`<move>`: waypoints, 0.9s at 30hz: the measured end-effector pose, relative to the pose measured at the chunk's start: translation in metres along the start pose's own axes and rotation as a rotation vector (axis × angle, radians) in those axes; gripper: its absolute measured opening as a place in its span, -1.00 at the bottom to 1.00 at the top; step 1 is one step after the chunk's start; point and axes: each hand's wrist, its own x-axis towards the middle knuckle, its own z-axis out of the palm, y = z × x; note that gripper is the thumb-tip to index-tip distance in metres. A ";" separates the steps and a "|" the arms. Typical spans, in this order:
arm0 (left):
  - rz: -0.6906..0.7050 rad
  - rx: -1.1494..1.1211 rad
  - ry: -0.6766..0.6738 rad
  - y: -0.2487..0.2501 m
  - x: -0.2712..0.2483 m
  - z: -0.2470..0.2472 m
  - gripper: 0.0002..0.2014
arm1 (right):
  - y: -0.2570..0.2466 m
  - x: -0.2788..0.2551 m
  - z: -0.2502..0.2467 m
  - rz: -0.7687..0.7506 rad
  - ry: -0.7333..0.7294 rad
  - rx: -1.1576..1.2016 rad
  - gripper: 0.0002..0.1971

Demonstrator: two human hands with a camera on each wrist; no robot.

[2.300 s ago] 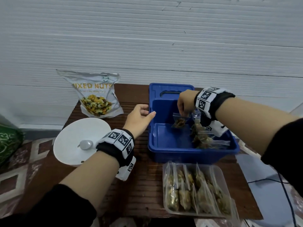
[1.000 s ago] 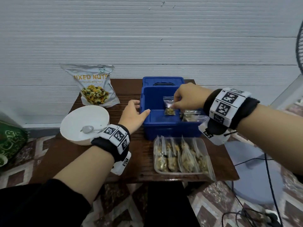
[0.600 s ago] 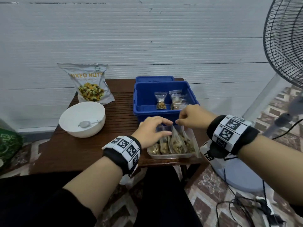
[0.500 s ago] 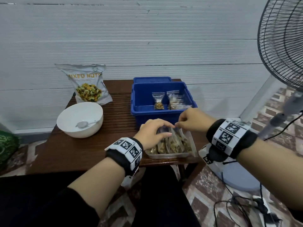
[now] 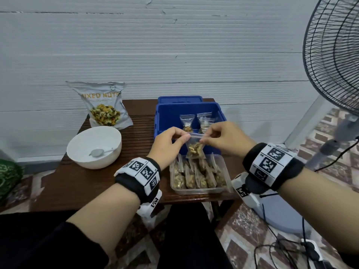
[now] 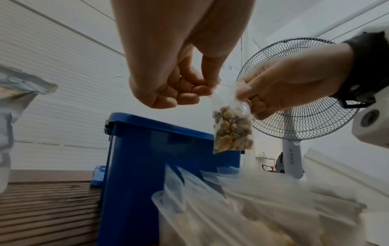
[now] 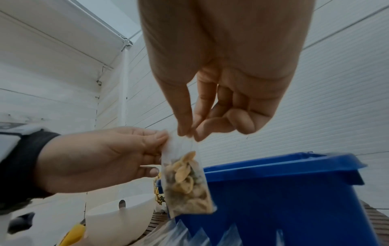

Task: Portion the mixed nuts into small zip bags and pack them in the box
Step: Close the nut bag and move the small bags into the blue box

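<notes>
Head view: a small zip bag [image 5: 194,148] of mixed nuts hangs above the clear tray [image 5: 202,190], just in front of the blue box [image 5: 169,121]. The left hand [image 5: 167,147] pinches the bag's top left corner between thumb and forefinger; the right hand [image 5: 226,139] pinches the top right corner the same way. The tray sits on the tabletop [image 5: 81,183] against the front wall of the blue box and holds a row of filled bags standing upright. Inside the blue box, 2 filled bags [image 5: 187,123] stand toward its far right side. Left of the blue box sits a white bowl [image 5: 94,147] with a spoon [image 5: 97,152] in it; behind the bowl stands the mixed nuts pouch [image 5: 104,107]. Right of the blue box, off the tabletop, stands a fan [image 5: 334,55].

Left wrist view: left-hand fingers [image 6: 185,94] are curled, thumb and forefinger clamped on the zip strip. The bag [image 6: 231,126] hangs upright, nuts filling its lower half, in front of the blue box [image 6: 147,158]. The right hand [image 6: 284,86] grips the opposite edge.

Right wrist view: right-hand fingers [image 7: 202,119] are together, tips clamped on the bag's top edge. The bag [image 7: 187,179] hangs slightly tilted beside the blue box [image 7: 284,191]. The left hand [image 7: 101,156] holds the bag's other corner.
</notes>
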 end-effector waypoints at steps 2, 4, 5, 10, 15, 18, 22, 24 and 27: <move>0.018 0.002 0.010 -0.001 0.002 -0.005 -0.93 | 0.001 0.003 0.002 0.002 0.063 0.054 -0.86; 0.019 0.024 0.021 -0.003 0.005 -0.008 -0.97 | 0.001 0.005 0.004 0.015 0.101 0.104 -0.86; 0.021 0.040 0.025 -0.003 0.006 -0.010 -0.96 | 0.001 0.006 0.004 0.015 0.110 0.120 -0.85; 0.087 0.145 0.001 0.000 0.008 -0.016 -0.94 | -0.001 0.009 0.004 0.000 0.074 0.189 -0.82; 0.099 0.154 -0.006 0.003 0.011 -0.019 -0.93 | -0.004 0.014 0.004 -0.067 0.049 0.152 -0.86; 0.096 0.138 -0.013 0.005 0.012 -0.019 -0.93 | -0.006 0.015 0.004 -0.097 0.028 0.143 -0.92; 0.103 0.133 -0.034 0.007 0.011 -0.017 -0.94 | -0.009 0.017 0.005 -0.111 0.010 0.132 -0.90; 0.103 0.129 -0.042 0.007 0.012 -0.017 -0.94 | -0.007 0.020 0.006 -0.104 0.011 0.124 -0.88; 0.105 0.155 -0.057 0.008 0.012 -0.017 -0.94 | -0.005 0.022 0.006 -0.107 0.005 0.132 -0.85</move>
